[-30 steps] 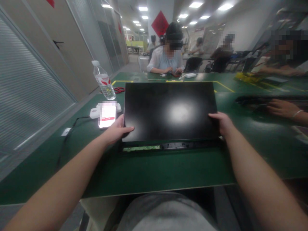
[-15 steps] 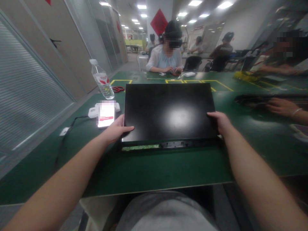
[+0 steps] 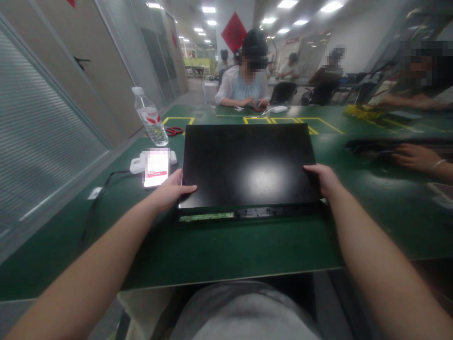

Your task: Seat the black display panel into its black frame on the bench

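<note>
A flat black display panel (image 3: pixel 226 165) spans the middle of the head view, with a bright reflection right of its centre. My left hand (image 3: pixel 173 190) grips its left edge, the thumb lying on the front face. At the right edge my right hand (image 3: pixel 325 180) is closed on the panel too, thumb on the front; the other fingers of both hands are mostly hidden behind it. Just below the panel's lower edge shows a dark strip (image 3: pixel 272 211) with a narrow green circuit board (image 3: pixel 207 217) at its left.
On the green table (image 3: pixel 255 250) a lit phone (image 3: pixel 156 169) leans by a white power strip (image 3: pixel 136 165). A water bottle (image 3: pixel 152 120) and red-handled scissors (image 3: pixel 174 131) stand behind. A person (image 3: pixel 244 87) sits opposite; another person's hand (image 3: pixel 412 156) works at the right.
The panel's top edge has dropped very slightly and the reflection on it has shifted a little downward. Both hands keep their hold at the sides.
</note>
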Motion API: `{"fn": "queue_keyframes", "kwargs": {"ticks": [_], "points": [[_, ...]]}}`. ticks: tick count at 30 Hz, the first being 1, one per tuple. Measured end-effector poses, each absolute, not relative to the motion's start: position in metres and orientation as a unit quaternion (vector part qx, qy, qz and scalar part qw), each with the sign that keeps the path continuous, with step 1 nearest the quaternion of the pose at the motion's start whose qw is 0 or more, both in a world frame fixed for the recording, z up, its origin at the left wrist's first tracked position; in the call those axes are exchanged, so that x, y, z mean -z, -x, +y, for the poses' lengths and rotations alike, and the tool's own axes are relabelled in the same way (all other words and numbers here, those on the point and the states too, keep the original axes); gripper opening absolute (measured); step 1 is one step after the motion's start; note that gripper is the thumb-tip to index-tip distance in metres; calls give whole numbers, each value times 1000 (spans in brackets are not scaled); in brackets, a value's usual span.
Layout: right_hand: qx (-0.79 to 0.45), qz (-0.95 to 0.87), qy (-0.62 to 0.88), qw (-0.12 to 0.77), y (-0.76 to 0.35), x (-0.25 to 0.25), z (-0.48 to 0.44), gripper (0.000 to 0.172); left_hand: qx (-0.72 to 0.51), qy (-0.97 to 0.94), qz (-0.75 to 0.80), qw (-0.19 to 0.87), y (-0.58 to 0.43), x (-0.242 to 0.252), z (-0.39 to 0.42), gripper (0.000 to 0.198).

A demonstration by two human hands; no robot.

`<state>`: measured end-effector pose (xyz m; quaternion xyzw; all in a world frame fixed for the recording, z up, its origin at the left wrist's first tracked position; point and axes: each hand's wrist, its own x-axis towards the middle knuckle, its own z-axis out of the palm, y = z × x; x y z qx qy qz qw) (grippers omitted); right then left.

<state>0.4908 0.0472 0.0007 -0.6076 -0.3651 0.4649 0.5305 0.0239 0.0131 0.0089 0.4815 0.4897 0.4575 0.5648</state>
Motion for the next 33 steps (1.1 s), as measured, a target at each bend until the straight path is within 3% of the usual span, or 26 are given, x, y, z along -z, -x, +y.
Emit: {"fn": "queue_keyframes", "kwargs": {"ticks": [33], "points": [[-450, -352, 617, 541, -485, -3, 45, 19, -465, -474, 501, 556, -25, -10, 14, 59]]}}
